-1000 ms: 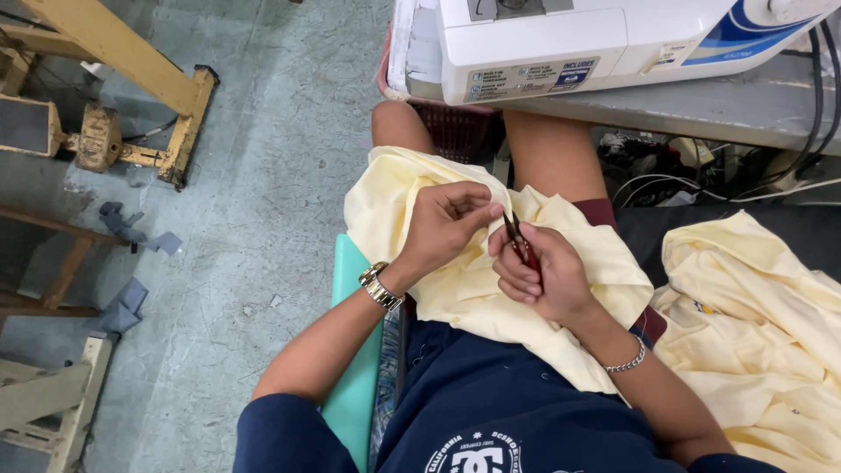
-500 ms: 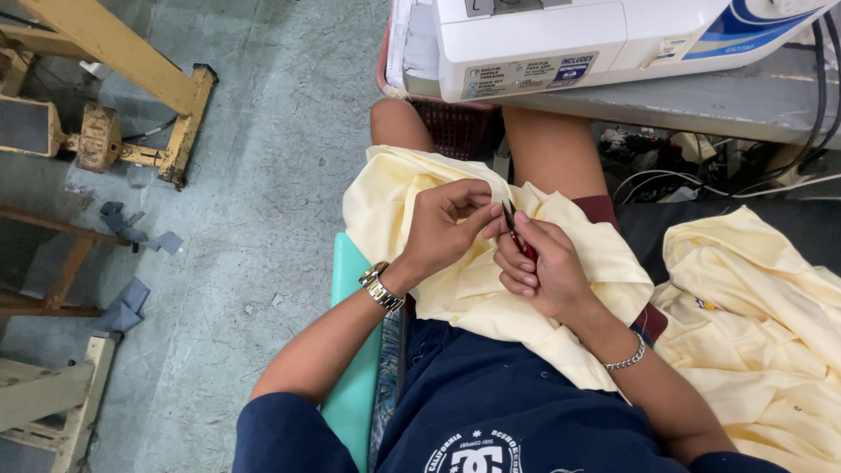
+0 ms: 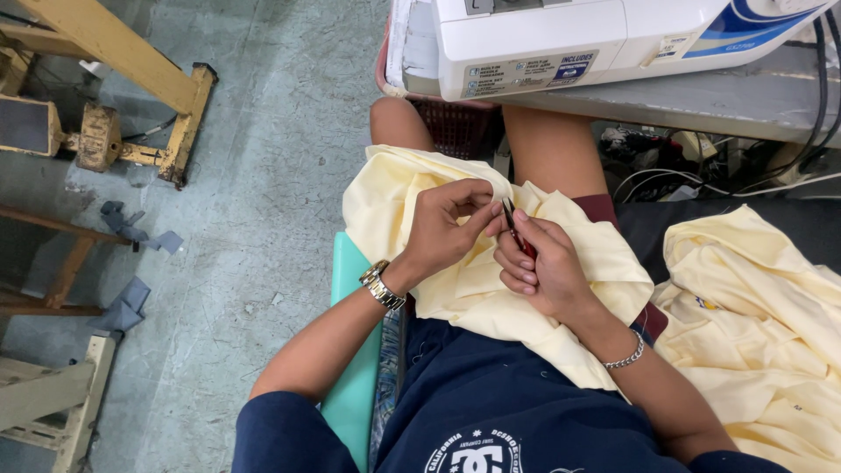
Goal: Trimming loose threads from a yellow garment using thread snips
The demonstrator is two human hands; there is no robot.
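The right hand's [image 3: 543, 267] fingers [image 3: 524, 229] clench a small red-handled snipper [image 3: 517, 232]; the left hand's [image 3: 442, 229] fingers [image 3: 477, 215] pinch a fold of the pale yellow garment [image 3: 569, 263], which lies across the lap, below the white sewing machine [image 3: 561, 35] on the surface [image 3: 701, 96].

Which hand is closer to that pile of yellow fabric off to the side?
Right. The right hand works on the lap cloth with a small red-handled tool, on the side toward the fabric pile. The left hand pinches the lap cloth farther from it.
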